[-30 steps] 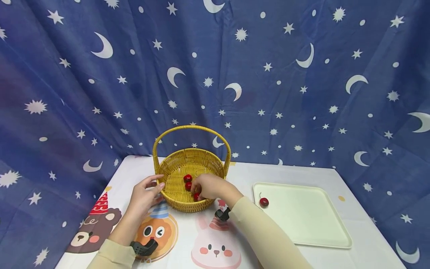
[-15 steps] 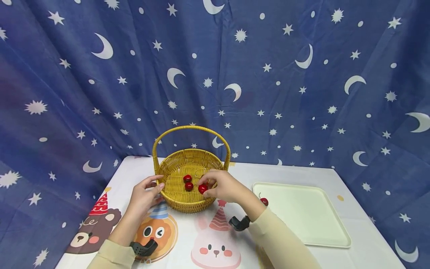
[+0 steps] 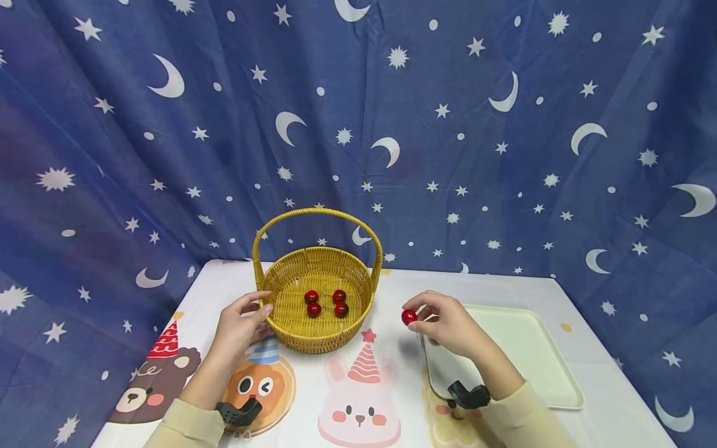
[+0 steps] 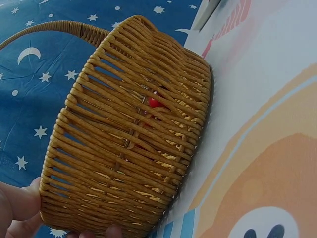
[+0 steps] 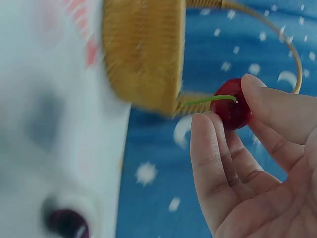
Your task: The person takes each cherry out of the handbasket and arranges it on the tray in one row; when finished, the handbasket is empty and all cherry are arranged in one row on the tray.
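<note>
My left hand (image 3: 241, 323) grips the left rim of a yellow wicker basket (image 3: 316, 344), its thumb at the edge and fingertips showing beneath the side in the left wrist view. Inside the basket lie several dark red cherries (image 3: 341, 309). Between thumb and fingers of my right hand (image 3: 448, 323) is a red cherry (image 5: 230, 106) with a green stem, held up near the left edge of a cream tray (image 3: 521, 354). Another cherry (image 5: 69, 224) shows blurred at the lower left of the right wrist view; in the head view it is hidden behind my hand.
The basket's tall handle (image 3: 316, 211) arches over it. A white tablecloth (image 3: 302, 398) with cartoon animals covers the table. Behind hangs a blue curtain (image 3: 358, 124) with moons and stars.
My right hand has lifted a cherry out of the basket and carried it right, to the tray's left edge. The left hand has stayed on the basket rim.
</note>
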`<action>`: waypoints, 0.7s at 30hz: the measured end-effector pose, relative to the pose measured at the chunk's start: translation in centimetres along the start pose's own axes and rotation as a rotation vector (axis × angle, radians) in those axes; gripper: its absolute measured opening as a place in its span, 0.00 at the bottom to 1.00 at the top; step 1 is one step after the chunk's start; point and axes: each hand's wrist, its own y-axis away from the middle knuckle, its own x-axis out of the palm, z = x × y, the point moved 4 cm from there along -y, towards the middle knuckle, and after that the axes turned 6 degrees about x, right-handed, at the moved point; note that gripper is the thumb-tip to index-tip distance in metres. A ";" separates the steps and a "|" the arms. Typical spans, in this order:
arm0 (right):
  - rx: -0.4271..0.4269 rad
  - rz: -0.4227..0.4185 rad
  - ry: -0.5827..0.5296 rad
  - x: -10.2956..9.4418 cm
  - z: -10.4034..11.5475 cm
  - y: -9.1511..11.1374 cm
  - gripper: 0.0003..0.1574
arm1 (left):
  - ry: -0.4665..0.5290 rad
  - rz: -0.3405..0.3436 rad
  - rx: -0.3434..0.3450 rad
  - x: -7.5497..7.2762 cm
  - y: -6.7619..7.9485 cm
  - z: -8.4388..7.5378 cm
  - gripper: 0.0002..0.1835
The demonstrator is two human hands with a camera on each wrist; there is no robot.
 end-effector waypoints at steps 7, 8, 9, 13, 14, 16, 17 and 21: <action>0.091 -0.103 0.090 -3.3 -5.2 2.2 0.16 | -0.005 0.002 -0.001 0.0 -0.1 0.0 0.26; 0.118 -0.120 0.118 -3.6 -5.8 2.4 0.16 | -0.005 0.002 0.000 -0.1 -0.1 0.0 0.26; 0.142 -0.133 0.136 -3.8 -6.4 2.6 0.15 | -0.007 0.001 0.001 -0.1 -0.1 0.1 0.26; 0.256 -0.176 0.180 -4.2 -8.3 2.8 0.13 | -0.012 -0.003 -0.001 -0.1 -0.1 0.1 0.26; 0.280 -0.181 0.187 -4.1 -8.7 2.8 0.13 | -0.011 -0.004 -0.001 -0.1 -0.1 0.1 0.26; 0.321 -0.184 0.190 -4.0 -9.4 2.7 0.12 | -0.008 -0.004 -0.001 -0.2 -0.2 0.1 0.26; 0.339 -0.184 0.193 -3.9 -9.8 2.7 0.12 | -0.005 -0.003 0.000 -0.1 -0.2 0.1 0.26; 0.384 -0.180 0.199 -3.7 -10.9 2.6 0.11 | -0.001 0.002 0.002 -0.1 -0.1 0.2 0.26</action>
